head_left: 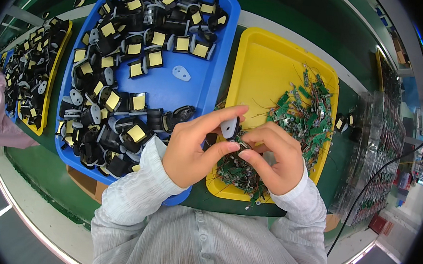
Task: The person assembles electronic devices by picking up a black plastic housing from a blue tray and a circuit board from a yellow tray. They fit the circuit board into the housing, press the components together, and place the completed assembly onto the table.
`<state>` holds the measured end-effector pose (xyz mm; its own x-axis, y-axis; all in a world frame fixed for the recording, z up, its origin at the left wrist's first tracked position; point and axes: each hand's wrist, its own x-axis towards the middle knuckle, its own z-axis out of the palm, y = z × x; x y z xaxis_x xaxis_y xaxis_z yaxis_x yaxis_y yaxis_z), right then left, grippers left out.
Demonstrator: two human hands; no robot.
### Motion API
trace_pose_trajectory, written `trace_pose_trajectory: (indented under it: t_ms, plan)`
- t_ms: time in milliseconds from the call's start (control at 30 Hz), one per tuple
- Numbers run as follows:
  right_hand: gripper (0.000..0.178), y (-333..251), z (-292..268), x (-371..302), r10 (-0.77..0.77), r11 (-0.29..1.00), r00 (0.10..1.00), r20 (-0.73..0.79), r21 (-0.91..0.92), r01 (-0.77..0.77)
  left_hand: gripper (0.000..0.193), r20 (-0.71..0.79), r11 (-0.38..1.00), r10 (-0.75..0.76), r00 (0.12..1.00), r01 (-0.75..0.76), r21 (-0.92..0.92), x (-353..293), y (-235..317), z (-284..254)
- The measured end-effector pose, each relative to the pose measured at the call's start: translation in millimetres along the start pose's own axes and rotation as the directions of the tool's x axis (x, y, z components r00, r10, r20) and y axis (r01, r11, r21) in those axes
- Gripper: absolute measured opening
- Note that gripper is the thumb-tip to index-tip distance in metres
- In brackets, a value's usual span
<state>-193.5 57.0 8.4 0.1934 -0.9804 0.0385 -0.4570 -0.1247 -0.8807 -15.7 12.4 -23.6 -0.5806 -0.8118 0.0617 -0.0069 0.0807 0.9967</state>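
Observation:
My left hand [192, 148] holds a small black plastic housing with a grey oval face [229, 127] between thumb and fingers, over the front left of a yellow tray [260, 61]. Close against it, my right hand [278, 158] has thumb and forefinger pinched together at the housing's lower right side. Whatever lies between those right fingertips is too small and covered to name. Below both hands, a pile of small green circuit boards with thin wires [240, 175] lies in the yellow tray. A larger heap of the same boards [306, 115] fills its right side.
A blue tray [203, 81] on the left holds many black housings with yellow pads, and a loose grey oval plate [181, 73]. Farther left stands another yellow tray [55, 83] of housings, beside a co-worker's pink sleeve [1, 118]. Stacked clear plastic trays [370, 161] stand at right, near a black cable [366, 198].

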Motion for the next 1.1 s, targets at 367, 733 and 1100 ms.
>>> trace_pose_trajectory:
  t_ms: [367, 733, 1100]
  plan:
    - [0.02, -2, 7, 1, -0.069, 0.978, 0.995, -0.076, -0.202, 0.053, 0.044, -0.124, 0.995, 0.089, 0.988, -0.081, 0.062, 4, -5, 5]
    - [0.016, 82, -140, 138, 0.179, 0.657, 0.909, -0.376, -0.642, -0.395, 0.024, -0.365, 0.388, 0.355, 0.861, 0.219, 0.895, 37, -31, -64]
    - [0.024, 168, -187, 167, 0.439, 0.738, 0.831, -0.342, -0.391, -0.55, 0.023, -0.376, 0.256, 0.269, 0.887, 0.31, 0.916, 39, -46, -68]
